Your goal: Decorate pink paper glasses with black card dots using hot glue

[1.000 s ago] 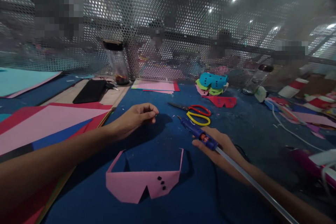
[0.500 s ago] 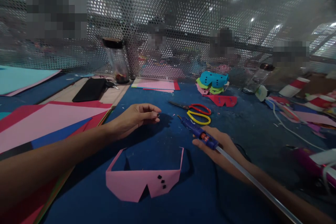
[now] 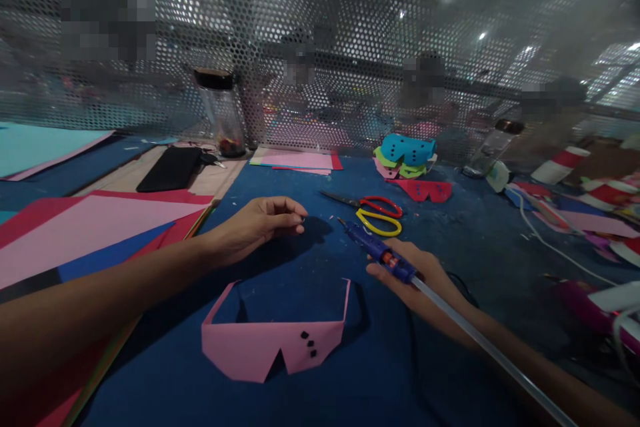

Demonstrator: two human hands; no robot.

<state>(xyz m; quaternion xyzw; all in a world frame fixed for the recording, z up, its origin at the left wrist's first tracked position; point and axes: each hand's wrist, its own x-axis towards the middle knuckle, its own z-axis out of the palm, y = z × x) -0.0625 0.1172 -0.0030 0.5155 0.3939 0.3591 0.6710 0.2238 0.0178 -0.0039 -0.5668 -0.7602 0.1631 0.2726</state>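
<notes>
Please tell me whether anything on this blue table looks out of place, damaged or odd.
Nothing looks spilled or broken. The pink paper glasses look lopsided: three black pieces on the right half, none on the left. Paper scraps lie jumbled at far right.

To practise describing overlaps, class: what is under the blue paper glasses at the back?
Parts of green glasses and pink glasses stick out beneath the blue glasses; the rest is covered, so anything else there cannot be seen.

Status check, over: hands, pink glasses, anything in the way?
Left hand pinching tiny dark piece; right hand holding glue gun. Pink glasses untouched, three black pieces on one side. Scissors close beside the glue gun.
</notes>
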